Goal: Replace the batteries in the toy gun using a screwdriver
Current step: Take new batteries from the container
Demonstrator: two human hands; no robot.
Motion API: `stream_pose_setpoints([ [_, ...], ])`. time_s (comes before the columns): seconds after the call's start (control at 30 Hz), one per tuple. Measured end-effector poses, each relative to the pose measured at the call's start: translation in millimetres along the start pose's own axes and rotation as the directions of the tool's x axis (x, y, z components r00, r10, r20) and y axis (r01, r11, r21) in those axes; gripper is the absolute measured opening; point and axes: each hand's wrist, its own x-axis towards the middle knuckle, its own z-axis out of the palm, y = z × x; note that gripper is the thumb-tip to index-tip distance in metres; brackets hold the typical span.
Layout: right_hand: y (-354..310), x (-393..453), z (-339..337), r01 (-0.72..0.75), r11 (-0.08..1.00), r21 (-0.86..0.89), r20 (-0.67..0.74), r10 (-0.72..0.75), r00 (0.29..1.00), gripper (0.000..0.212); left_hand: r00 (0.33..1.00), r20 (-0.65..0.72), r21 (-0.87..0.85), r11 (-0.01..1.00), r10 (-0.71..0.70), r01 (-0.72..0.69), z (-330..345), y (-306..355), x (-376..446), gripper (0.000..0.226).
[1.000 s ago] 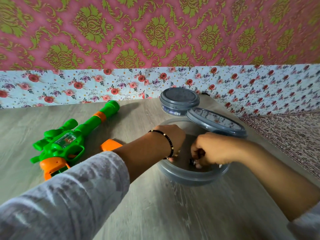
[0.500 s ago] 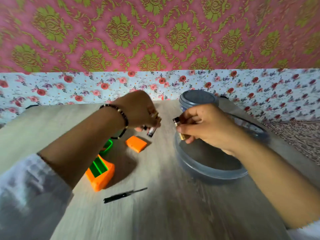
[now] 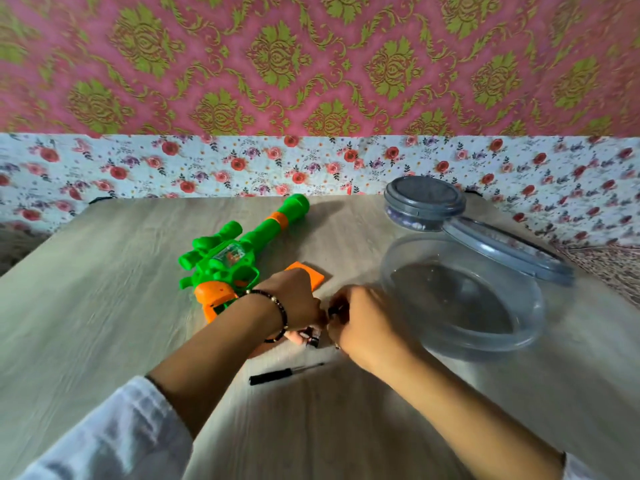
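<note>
Two hands meet over a pale wood-grain counter (image 3: 104, 289): the left hand (image 3: 294, 301), a beaded bracelet (image 3: 278, 315) at its wrist, pinches a small battery (image 3: 311, 337), while the right hand (image 3: 363, 320) curls around a dark object just beside it. A green-and-orange toy gun (image 3: 239, 251) lies to the far left, an orange cover (image 3: 308, 271) beside it. A black screwdriver (image 3: 285, 373) rests nearer. At right sit a clear plastic bowl (image 3: 467, 299), its grey lid (image 3: 505, 249) leaning on the rim, and a closed container (image 3: 424, 202) beyond.

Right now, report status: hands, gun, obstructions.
Left hand and right hand each pinch a battery. Gun flat on table, cover off. Screwdriver idle nearby.
</note>
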Motion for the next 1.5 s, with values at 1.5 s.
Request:
stream_pose_setpoints([
  [1.5,-3.7,-34.9,-28.5,0.182,0.866,-0.465,0.2,-0.097,0.975,0.028,0.847,-0.286,-0.02,0.886,-0.449,0.463,-17.5,-69.6,-44.4,0.076],
])
